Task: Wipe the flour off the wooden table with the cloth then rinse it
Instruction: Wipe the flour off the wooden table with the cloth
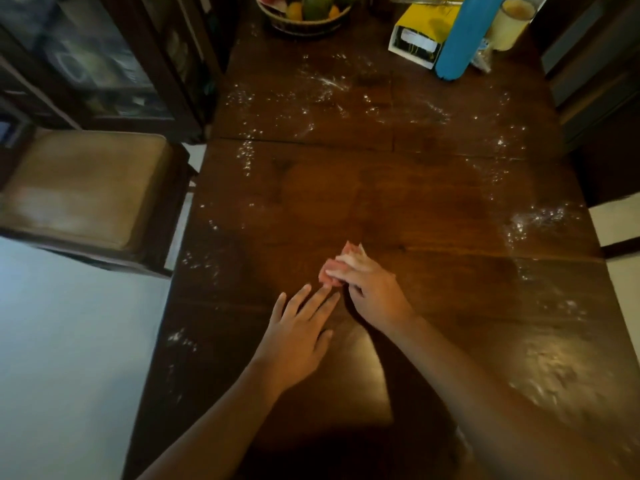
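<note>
The right grip (375,296) curls round a bunched pink cloth (327,280), pressing it on the wooden desk (433,209) near its middle. The left grip (298,337) lies flat at the cloth's 7 o'clock, fingers spread and fingertips just beside it. Flour (540,218) speckles the desk at 12, 3 and 9 o'clock.

The right hand (375,296) hides most of the cloth (325,276); the top edge crops the fruit basket (304,25).

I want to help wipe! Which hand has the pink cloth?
The right hand grips the bunched pink cloth on the table; the left hand beside it lies flat, holding nothing.
</note>
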`<action>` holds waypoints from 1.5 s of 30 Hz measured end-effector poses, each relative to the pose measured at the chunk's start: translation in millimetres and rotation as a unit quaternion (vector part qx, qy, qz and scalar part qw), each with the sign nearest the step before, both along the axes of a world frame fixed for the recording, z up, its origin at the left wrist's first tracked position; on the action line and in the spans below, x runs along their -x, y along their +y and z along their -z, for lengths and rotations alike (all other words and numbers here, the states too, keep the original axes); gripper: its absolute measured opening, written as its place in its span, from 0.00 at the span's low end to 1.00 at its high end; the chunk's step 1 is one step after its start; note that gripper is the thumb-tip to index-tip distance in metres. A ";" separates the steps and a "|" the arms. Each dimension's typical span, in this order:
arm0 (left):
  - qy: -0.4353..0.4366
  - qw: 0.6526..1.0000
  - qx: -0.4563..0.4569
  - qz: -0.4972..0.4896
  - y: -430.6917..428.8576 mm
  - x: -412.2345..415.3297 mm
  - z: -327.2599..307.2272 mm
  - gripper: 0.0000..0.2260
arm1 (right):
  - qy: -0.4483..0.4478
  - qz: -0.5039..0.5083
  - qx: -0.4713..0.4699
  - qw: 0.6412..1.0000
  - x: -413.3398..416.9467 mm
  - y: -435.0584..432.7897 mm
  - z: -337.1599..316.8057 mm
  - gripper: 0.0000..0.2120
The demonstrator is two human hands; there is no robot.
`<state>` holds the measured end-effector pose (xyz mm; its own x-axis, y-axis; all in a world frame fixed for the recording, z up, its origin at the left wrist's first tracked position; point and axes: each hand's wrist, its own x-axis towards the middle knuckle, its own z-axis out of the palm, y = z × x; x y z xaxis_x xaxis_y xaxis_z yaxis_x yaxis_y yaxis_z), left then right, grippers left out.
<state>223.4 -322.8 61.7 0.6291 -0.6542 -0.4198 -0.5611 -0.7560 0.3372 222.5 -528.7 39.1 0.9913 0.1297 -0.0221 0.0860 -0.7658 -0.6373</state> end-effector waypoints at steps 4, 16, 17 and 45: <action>0.031 0.999 0.001 0.028 79.5 47.7 -5.8 0.26 | 0.039 -0.128 -0.005 0.991 64.4 28.5 -1.0 0.22; 0.081 0.996 0.044 -0.014 165.2 76.8 -15.2 0.23 | -0.013 0.054 0.026 0.998 -3.7 154.6 5.5 0.22; 0.087 0.993 0.062 -0.040 169.3 75.2 -19.4 0.22 | -0.016 -0.007 0.006 1.000 8.1 168.7 4.7 0.22; 0.184 0.912 0.161 -0.328 273.2 83.7 9.3 0.26 | 0.039 0.062 0.021 0.997 57.4 207.4 -2.4 0.21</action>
<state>139.6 -49.7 52.4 0.7850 -0.3136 -0.5342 0.1728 -0.7173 0.6750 165.1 -321.3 41.4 0.9947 0.0031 -0.1030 -0.0603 -0.7936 -0.6055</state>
